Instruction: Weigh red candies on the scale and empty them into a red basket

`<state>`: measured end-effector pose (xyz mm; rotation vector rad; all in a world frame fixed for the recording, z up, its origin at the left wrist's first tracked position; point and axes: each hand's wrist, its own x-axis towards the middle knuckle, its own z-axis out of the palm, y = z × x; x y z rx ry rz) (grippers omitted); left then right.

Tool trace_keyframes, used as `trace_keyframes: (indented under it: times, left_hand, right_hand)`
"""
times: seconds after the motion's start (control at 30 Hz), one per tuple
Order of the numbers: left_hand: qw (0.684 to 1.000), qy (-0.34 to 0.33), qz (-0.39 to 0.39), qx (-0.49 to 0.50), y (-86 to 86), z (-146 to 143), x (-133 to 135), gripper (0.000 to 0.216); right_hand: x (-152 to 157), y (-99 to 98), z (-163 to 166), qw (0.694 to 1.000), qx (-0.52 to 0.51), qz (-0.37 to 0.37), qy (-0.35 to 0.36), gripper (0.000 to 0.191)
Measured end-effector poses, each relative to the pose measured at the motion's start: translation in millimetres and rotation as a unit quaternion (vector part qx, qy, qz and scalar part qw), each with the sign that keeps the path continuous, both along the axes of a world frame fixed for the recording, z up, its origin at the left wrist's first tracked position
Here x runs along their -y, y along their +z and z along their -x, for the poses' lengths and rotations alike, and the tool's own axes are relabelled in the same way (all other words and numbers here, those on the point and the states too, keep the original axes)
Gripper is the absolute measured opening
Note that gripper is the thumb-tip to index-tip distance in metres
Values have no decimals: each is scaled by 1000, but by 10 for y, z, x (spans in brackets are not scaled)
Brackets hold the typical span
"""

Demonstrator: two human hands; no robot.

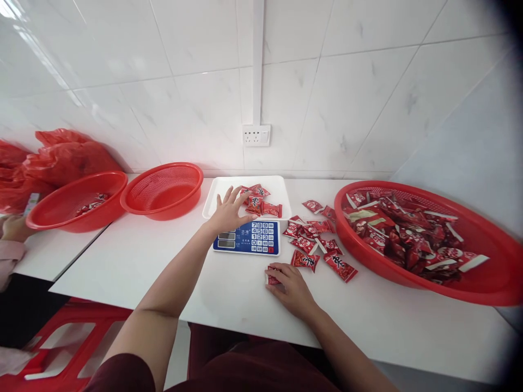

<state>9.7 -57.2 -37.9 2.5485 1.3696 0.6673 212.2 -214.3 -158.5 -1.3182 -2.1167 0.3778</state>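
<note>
In the head view, my left hand (229, 212) hangs with fingers spread over the white tray (280, 190) of the scale (261, 239), beside a few red packets (255, 204); whether they touch, I cannot tell. My right hand (292, 289) curls its fingers around a small packet (272, 276) on the tabletop (229, 294). Resting my left palm there could spoil the reading; a careless sweep rightward could scatter the loose packets (304, 260) near the basket (498, 272)
</note>
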Motion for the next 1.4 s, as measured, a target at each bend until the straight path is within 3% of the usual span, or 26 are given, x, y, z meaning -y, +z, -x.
trace_keyframes:
  times: [0.13, 0.27, 0.37, 0.53, 0.83, 0.97, 1.1, 1.23, 1.33, 1.4]
  left_hand:
    - [996, 6, 85, -2, 3, -133, -228, 72]
    - [995, -2, 97, -19, -5, -263, -400, 75]
    - [993, 5, 83, -85, -27, -331, -439, 76]
    - [989, 35, 14, -144, -30, -381, -435, 59]
    - [989, 100, -43, -96, 16, -335, -466, 40]
    - [988, 116, -90, -50, 151, -281, -515, 36]
    - [972, 192, -132, -31, 453, 81, -665, 38]
    - [938, 315, -129, -57, 755, 859, -800, 43]
    - [918, 378, -103, -62, 847, 1354, -820, 55]
    - [923, 366, -93, -68, 803, 1453, -797, 65]
  right_hand:
    - [4, 14, 3, 1000, -1, 15, -2, 28]
    - [10, 11, 4, 1000, -10, 22, -3, 29]
    - [12, -4, -3, 1000, -17, 19, -4, 29]
    - [15, -12, -10, 1000, -19, 21, -3, 30]
    - [17, -4, -2, 999, -19, 35, -4, 30]
    - [13, -10, -8, 999, -15, 37, -6, 30]
    - [1, -42, -15, 1000, -12, 28, -4, 29]
    - [-2, -40, -15, 1000, -9, 25, 2, 29]
    - [-3, -9, -10, 1000, -5, 31, 1, 28]
    - [-13, 0, -9, 1000, -5, 27, -2, 28]
